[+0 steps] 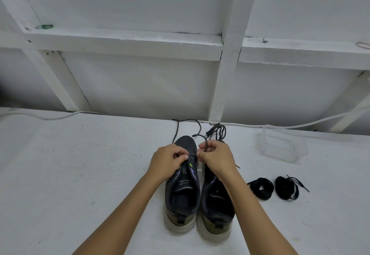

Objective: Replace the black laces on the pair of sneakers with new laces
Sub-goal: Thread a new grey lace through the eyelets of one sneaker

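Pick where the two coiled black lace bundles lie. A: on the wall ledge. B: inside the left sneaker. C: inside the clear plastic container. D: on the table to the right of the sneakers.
D: both coiled lace bundles sit on the white table, right of the sneakers, nearer the camera than the clear container.

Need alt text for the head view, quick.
Both hands, left hand and right hand, pinch a dark lace over the left sneaker. The right sneaker stands beside it, with two coiled black laces to its right.
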### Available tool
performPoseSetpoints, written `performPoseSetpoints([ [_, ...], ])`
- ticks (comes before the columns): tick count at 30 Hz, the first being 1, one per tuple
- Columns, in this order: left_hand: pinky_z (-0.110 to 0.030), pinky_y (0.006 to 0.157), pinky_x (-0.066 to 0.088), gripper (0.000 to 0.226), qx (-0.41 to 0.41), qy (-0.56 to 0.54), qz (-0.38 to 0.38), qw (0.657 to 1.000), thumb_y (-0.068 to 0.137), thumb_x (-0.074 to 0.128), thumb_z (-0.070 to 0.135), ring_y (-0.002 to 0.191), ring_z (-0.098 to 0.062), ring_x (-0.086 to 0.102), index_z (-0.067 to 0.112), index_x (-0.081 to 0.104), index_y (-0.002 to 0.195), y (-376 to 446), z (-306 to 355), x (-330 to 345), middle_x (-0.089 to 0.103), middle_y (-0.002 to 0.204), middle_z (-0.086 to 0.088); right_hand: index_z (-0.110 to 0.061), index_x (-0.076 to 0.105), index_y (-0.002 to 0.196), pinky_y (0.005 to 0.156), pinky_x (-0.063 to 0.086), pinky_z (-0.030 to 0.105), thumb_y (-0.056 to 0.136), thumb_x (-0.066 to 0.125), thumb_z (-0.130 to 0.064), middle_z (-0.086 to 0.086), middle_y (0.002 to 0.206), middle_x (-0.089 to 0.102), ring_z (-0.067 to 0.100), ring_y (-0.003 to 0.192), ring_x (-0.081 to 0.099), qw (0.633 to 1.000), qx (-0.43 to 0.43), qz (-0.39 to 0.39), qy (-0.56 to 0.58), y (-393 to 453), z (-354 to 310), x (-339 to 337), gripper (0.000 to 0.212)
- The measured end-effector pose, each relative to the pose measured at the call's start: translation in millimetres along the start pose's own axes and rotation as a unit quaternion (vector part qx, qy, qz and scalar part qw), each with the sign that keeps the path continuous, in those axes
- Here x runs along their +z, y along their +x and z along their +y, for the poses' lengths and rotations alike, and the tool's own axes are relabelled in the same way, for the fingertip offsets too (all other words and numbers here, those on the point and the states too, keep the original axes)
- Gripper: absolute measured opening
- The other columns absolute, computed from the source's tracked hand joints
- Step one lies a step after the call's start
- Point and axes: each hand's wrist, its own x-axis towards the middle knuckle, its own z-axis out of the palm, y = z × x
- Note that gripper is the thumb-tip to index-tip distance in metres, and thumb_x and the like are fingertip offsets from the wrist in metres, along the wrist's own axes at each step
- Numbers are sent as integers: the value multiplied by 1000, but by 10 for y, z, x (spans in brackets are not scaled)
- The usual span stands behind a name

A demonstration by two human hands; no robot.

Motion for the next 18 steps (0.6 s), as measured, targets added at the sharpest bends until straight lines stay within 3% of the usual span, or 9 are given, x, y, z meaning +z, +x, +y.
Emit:
performPoseSetpoints([
  [7, -31, 80, 53, 10, -4, -10, 3, 1000, 88, 71, 31, 82, -3, 62, 35, 77, 94, 0, -13, 16, 70, 91, 16, -26, 70, 86, 56, 38, 12, 86, 70, -18, -4, 73, 70, 4, 61, 59, 993, -51, 48, -93, -38, -44, 28, 8],
  [13, -33, 82, 54, 10, -6, -19, 14, 1000, 87, 72, 30, 83, -4, 63, 34, 78, 94, -5, -15, 35, 70, 92, 16, -25, 72, 91, 58, 37, 6, 87, 72, -18, -6, 76, 70, 5, 70, 62, 987, -78, 36, -136, -24, -64, 47, 8],
  [18, -31, 81, 53, 9, -5, -15, 18, 1000, 87, 73, 32, 85, -3, 63, 36, 78, 93, 2, -14, 52, 70, 93, 17, -23, 72, 91, 67, 45, 10, 84, 72, -11, -7, 79, 74, 3, 71, 66, 988, -101, 3, -116, -29, -70, 69, 14],
])
